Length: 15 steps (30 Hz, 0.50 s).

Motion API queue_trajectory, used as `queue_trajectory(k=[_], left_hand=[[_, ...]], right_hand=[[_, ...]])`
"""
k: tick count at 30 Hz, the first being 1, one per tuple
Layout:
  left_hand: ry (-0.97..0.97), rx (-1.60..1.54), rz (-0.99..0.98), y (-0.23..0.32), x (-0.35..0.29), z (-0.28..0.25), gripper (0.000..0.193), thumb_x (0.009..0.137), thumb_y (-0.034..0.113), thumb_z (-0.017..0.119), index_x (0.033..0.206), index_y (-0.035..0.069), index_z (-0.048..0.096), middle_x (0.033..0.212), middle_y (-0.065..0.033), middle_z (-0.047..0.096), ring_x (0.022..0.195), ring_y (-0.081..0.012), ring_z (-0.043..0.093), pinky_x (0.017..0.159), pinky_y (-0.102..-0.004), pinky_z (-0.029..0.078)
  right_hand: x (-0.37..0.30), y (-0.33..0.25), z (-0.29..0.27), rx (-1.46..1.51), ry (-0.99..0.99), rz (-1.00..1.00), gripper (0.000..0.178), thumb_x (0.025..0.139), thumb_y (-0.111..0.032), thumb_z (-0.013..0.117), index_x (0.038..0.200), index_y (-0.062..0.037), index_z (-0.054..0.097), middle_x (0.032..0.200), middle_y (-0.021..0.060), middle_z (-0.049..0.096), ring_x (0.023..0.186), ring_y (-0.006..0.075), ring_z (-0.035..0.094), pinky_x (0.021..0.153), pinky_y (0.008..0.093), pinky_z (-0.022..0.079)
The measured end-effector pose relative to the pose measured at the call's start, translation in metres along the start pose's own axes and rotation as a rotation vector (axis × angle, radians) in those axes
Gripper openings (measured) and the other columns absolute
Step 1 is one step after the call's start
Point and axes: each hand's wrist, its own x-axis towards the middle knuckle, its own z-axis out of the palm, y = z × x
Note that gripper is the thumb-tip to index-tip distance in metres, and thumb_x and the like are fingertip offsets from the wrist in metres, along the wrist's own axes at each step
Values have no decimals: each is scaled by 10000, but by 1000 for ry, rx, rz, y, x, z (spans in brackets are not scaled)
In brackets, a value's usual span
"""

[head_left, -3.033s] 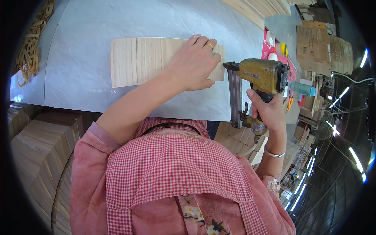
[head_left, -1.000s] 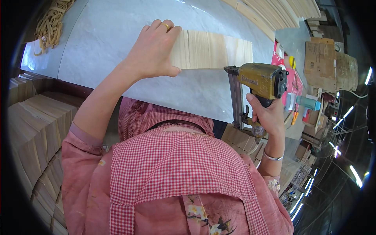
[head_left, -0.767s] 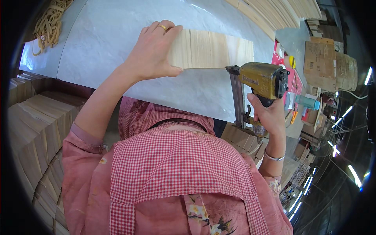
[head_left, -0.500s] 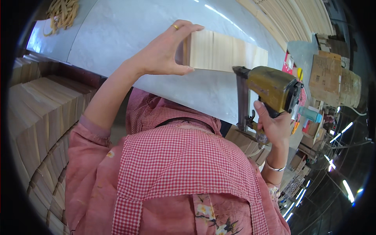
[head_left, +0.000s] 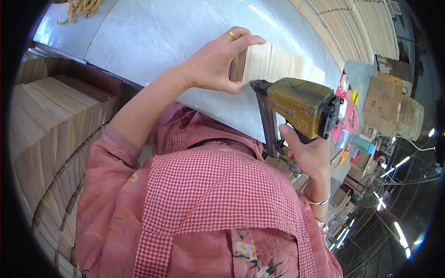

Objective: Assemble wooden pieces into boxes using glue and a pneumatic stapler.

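A pale wooden box [head_left: 273, 63] rests on the smooth grey tabletop [head_left: 153, 41]. My left hand [head_left: 221, 59] grips its left end, thumb on the near side and fingers on the far side. In my right hand [head_left: 309, 155] is a nail gun [head_left: 299, 104] with a worn yellow-brown body and a dark magazine. Its nose is at the box's near edge, close to my left thumb. Whether the nose touches the wood I cannot tell. The tool hides part of the box's right portion.
Stacked wooden boards [head_left: 51, 109] fill the left side beside the table. Long wooden strips [head_left: 343, 28] lie at the far right. Elastic-looking tan bands [head_left: 83, 7] sit at the far left. On the right are a cardboard box [head_left: 382, 95] and a bluish bottle [head_left: 361, 142].
The nail gun has moved left along the near side, bringing its nose closer to my left thumb. My left hand and the box appear shifted slightly right and nearer.
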Motion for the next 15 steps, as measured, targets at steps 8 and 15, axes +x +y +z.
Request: queue_trajectory(k=[8,15], left_hand=[[65,26,55,-3,0,5,966,566,160,815,1451,200,432,1310,-111,495,1052,-304,589,940,-383,554],[11,-29,-53,-1,-1,5,1077,551,119,821,1523,208,365,1388,-108,493,1139,-313,571,1008,-400,523]], right_hand=[[-1,-2,1,4,-6,-6,382,842,-82,815,1168,30,649,1065,136,740,872,235,715,727,316,571],[-3,1,5,-31,6,-38,382,837,-64,815,1168,24,645,1078,138,734,897,233,712,740,313,571]])
